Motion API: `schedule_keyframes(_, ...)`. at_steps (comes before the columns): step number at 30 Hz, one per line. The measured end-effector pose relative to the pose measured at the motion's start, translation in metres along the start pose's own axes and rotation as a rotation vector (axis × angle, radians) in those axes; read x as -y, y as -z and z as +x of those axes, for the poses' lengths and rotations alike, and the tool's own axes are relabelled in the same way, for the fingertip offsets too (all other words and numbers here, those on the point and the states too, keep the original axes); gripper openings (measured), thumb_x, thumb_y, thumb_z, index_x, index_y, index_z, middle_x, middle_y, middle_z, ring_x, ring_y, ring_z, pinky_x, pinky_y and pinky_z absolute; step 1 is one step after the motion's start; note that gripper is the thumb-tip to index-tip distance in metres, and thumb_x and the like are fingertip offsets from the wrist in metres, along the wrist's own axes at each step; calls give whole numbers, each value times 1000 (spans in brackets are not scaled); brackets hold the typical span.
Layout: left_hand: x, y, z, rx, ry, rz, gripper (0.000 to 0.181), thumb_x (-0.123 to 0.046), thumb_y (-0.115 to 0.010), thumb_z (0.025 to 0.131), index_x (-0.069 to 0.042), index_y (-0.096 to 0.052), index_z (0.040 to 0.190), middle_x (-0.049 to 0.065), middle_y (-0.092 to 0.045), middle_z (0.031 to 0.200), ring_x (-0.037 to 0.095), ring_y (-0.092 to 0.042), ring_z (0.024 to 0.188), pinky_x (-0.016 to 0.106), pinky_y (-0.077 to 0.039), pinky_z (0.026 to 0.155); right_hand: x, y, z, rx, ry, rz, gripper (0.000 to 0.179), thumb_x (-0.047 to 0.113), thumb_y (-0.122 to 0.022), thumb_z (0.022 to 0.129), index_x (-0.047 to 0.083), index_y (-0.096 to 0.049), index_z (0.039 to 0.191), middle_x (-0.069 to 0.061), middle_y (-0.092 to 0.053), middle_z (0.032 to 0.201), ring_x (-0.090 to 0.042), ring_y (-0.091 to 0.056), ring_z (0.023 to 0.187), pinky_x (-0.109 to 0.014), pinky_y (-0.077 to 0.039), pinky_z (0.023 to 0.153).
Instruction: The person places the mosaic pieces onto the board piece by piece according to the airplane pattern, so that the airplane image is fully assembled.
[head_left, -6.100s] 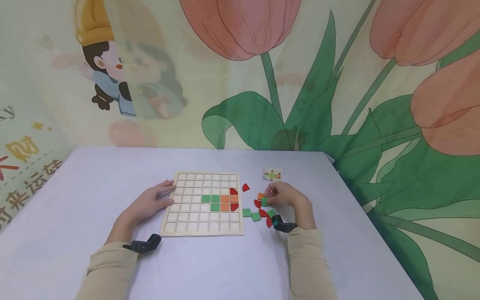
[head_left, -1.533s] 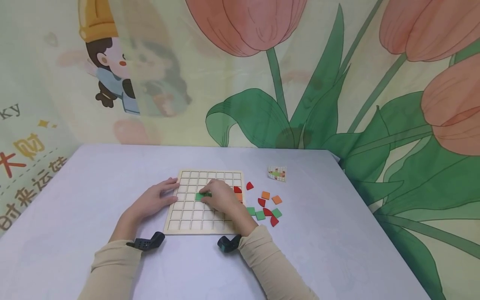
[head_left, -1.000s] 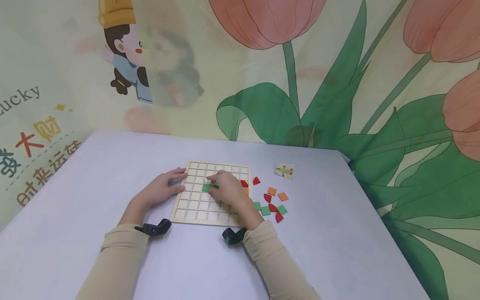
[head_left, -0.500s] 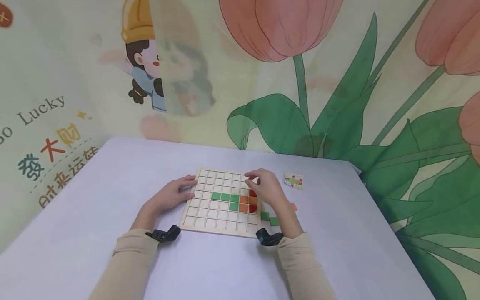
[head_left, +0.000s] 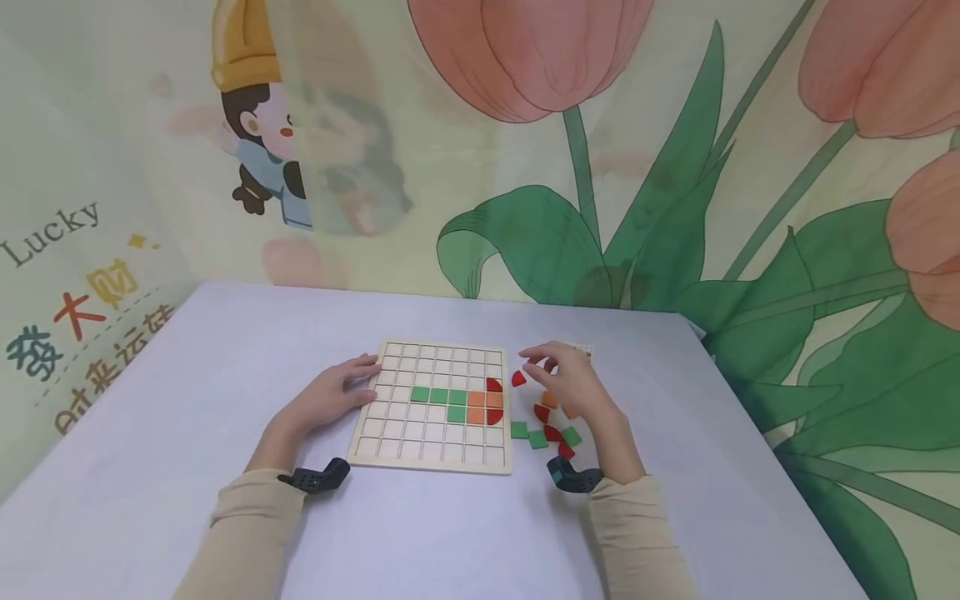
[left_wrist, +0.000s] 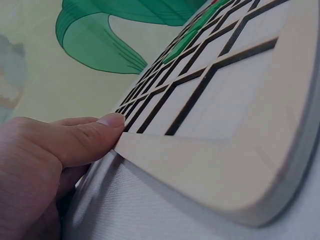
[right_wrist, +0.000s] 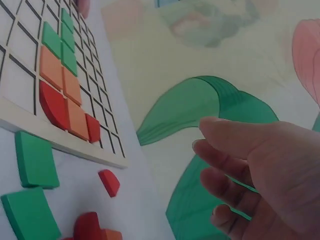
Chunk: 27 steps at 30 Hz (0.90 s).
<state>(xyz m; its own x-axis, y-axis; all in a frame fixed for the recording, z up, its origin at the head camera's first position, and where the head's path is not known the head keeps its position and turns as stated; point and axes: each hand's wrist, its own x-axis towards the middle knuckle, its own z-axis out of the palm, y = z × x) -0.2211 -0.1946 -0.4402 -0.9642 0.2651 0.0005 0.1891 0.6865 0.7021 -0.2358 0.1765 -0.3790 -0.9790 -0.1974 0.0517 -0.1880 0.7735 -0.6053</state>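
A square wooden grid board point(head_left: 431, 469) lies on the table. My left hand point(head_left: 330, 398) rests on its left edge; in the left wrist view the thumb point(left_wrist: 111, 120) touches the rim. Green square tiles point(head_left: 438, 396) run across the middle of the grid, meeting orange squares point(head_left: 476, 408) and red quarter-round pieces point(head_left: 494, 417) at the right side. My right hand point(head_left: 573, 387) hovers right of the board, above loose pieces, with fingers loosely bent and nothing between them. A loose red quarter-round piece point(head_left: 518, 379) lies just left of its fingertips.
Loose green tiles point(head_left: 537, 439), red pieces point(head_left: 552, 433) and orange squares point(head_left: 549, 399) are scattered right of the board. A small pattern card point(head_left: 585, 348) sits behind the right hand, mostly covered. A printed cloth point(head_left: 360, 267) hangs behind the table.
The right hand picked a green tile from the loose pieces, set it at the left end of the green row, let go and moved back right. The left hand stays on the board's edge.
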Motion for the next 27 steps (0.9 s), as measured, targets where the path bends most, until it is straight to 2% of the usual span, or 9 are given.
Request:
schedule_keyframes(9, -1, -2, 1, -7, 5, 6, 53, -23, -62, 90, -4, -48, 138, 11, -31, 155, 37, -19, 145, 57, -15, 117, -25, 15, -3, 67, -12, -1, 35, 20, -68, 88, 15, -64, 122, -6, -64, 111, -22, -56, 95, -24, -57, 69)
schedule_keyframes(20, -2, -3, 1, 7, 15, 2, 54, -25, -61, 91, -5, -47, 139, 12, -30, 155, 38, -18, 145, 58, -14, 117, -60, 35, -15, 285, -92, -53, 36, 19, -73, 83, 15, -65, 118, -5, -62, 100, -20, -55, 92, -28, -53, 74)
schedule_keyframes(27, -1, -2, 2, 11, 26, 9, 55, -27, -61, 92, -6, -46, 140, 11, -29, 156, 39, -18, 145, 58, -14, 117, -69, 37, -19, 422, -154, -64, 35, 14, -78, 77, 19, -67, 110, -4, -56, 94, -20, -50, 92, -28, -49, 71)
